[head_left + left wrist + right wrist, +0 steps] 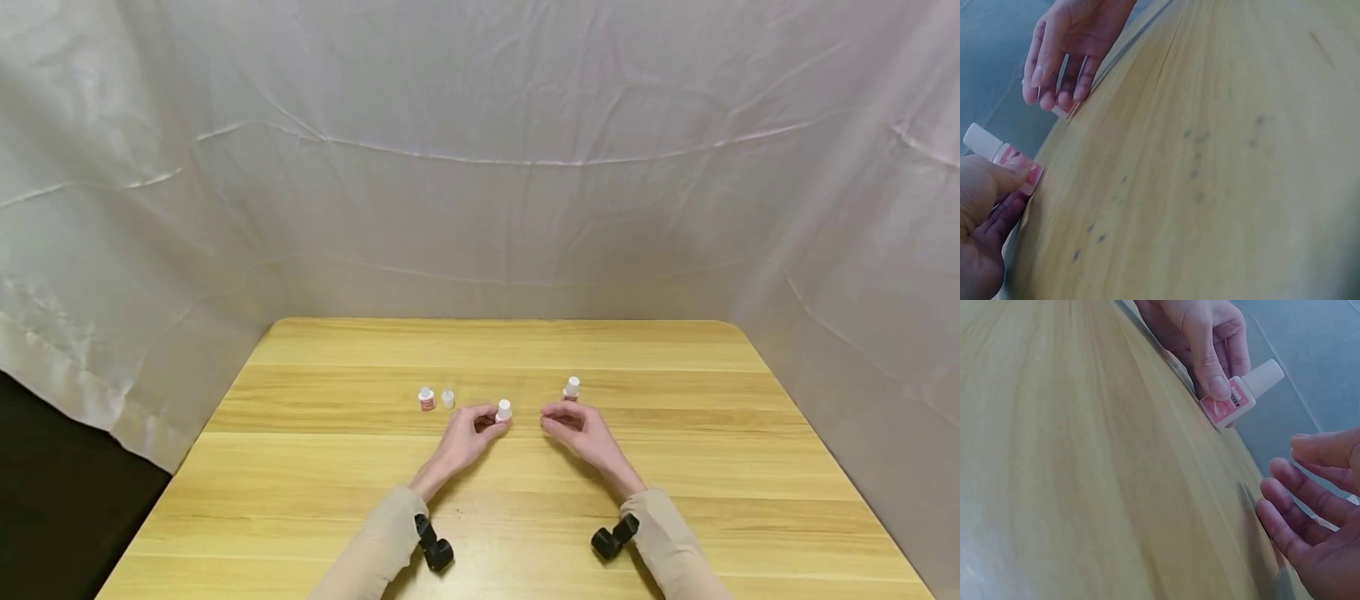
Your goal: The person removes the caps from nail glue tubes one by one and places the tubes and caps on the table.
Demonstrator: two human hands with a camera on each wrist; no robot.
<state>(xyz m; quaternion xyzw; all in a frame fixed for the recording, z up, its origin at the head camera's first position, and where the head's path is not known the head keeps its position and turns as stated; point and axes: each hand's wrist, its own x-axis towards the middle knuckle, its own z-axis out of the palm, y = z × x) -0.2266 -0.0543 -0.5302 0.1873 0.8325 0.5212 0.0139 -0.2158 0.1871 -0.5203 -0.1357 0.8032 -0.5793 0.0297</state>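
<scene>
My left hand [467, 433] pinches a small white bottle [503, 414] between thumb and fingers. In the right wrist view this bottle [1229, 403] shows a pink label with dark print and a tall white cap. It stands upright at the tabletop. To its right, my right hand [581, 432] holds nothing, its fingers loosely bent and the thumb apart from them in the right wrist view. Just beyond the right hand stands a second capped bottle [572, 387], its lower part hidden by the fingers.
Left of the left hand, a pink-labelled bottle [427, 400] with a narrow white top stands beside a small white piece [447, 400] resembling a cap with a thin stem. The wooden table [315, 467] ends at a pale curtain [487, 208] behind.
</scene>
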